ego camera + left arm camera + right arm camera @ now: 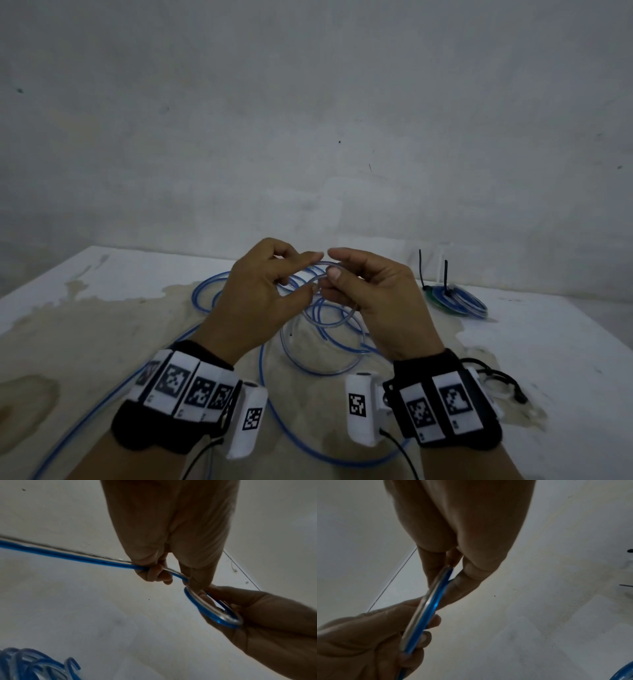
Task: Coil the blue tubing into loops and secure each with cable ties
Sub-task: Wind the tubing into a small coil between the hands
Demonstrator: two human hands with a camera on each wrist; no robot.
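Both wrists raised over table [102,308], hands meeting on blue tubing [329,322].
Left hand [260,287] and right hand [373,291] each pinch one small loop; slack trails beneath; tied coil [457,301] beyond my right hand.

Head view: above and behind, facing forward-down across table [102,308]. Wrist views: close under each palm, facing fingertips. All three share the held blue tubing [320,286] loop.
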